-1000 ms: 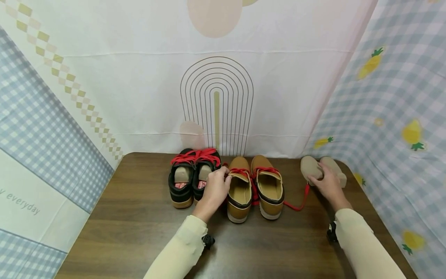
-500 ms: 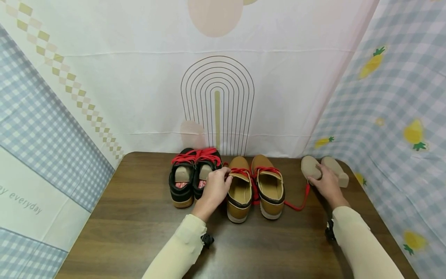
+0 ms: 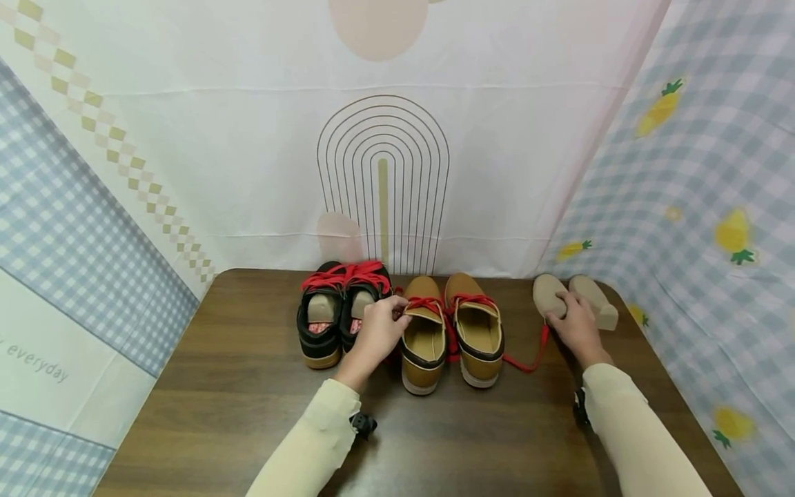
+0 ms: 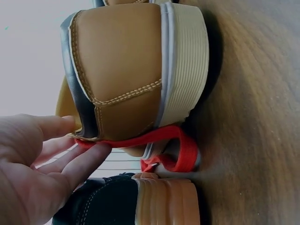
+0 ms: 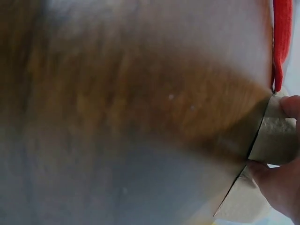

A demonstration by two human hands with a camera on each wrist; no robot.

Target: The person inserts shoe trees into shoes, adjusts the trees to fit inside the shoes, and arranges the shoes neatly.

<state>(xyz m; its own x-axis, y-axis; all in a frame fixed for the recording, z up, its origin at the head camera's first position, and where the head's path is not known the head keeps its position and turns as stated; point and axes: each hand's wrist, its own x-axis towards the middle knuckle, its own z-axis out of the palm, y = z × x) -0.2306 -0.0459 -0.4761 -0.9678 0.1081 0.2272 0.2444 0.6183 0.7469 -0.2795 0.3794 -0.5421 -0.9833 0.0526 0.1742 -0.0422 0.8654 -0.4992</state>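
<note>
My left hand (image 3: 375, 331) pinches the side of the left tan shoe (image 3: 421, 376) at its collar, near the red laces (image 3: 425, 304). In the left wrist view the thumb lies inside the shoe's opening, with fingers outside against a red lace (image 4: 187, 152). My right hand (image 3: 577, 330) grips the left one of two beige shoe inserts (image 3: 546, 293) at the table's back right. Thumb and fingers show on either side of that insert (image 5: 276, 138) in the right wrist view. The other insert (image 3: 591, 293) lies just right of it.
A second tan shoe (image 3: 481, 369) stands beside the first. Left of them is a pair of black shoes (image 3: 319, 352) with red laces and beige inserts inside. A loose red lace (image 3: 528, 367) trails toward the right-hand inserts. Patterned cloth (image 3: 261, 166) hangs behind the wooden table (image 3: 217, 400).
The head view has shifted slightly, so everything sits a little differently in the frame. Both hands keep their places on the tan shoe and the insert.
</note>
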